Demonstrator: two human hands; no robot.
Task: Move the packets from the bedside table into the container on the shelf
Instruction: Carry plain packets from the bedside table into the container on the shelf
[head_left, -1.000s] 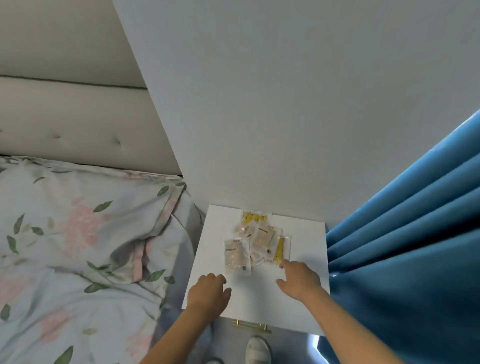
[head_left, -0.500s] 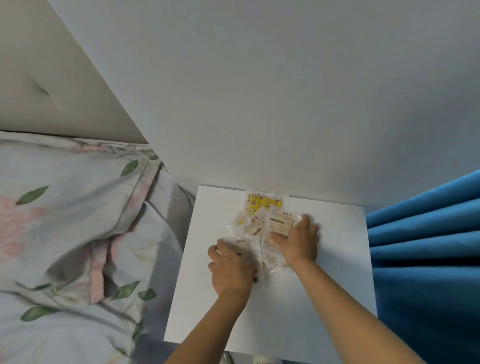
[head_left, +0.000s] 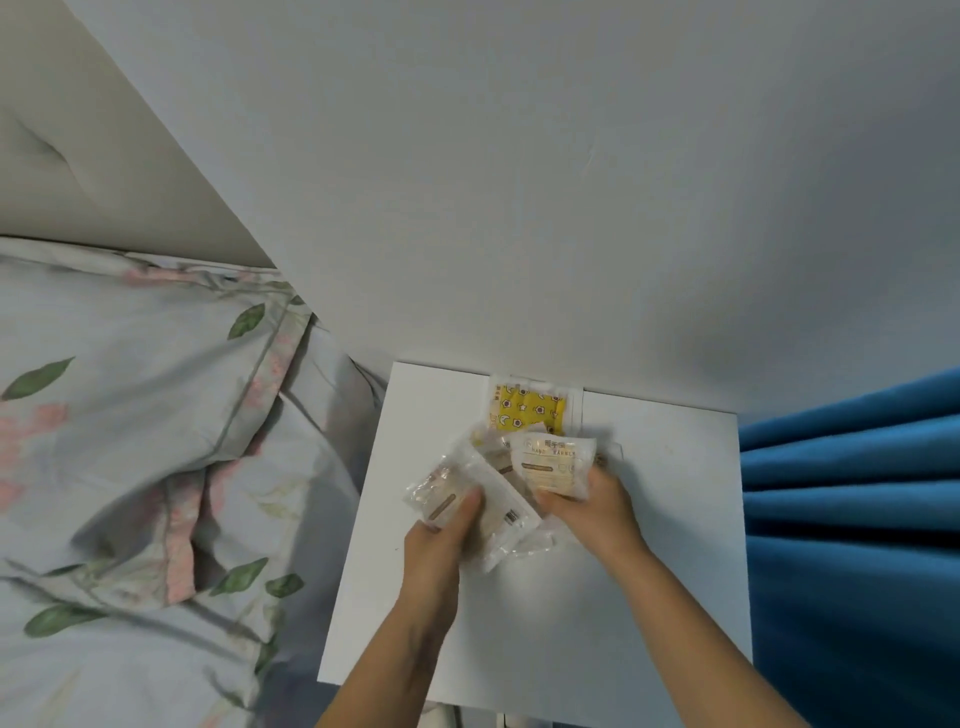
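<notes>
Two hands work over the bench (head_left: 649, 519): the left hand (head_left: 441, 540) pinches one clear packet (head_left: 470, 501), the right hand (head_left: 592, 506) grips one hand-warmer packet (head_left: 553, 462). One yellow packet (head_left: 530, 410) lies at the back edge.

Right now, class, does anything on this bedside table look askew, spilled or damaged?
Nothing looks spilled or damaged. The packets are merely untidy: the left hand grips a clear packet tilted, the right hand holds a hand-warmer packet, and the yellow packet lies flat against the wall.
</notes>
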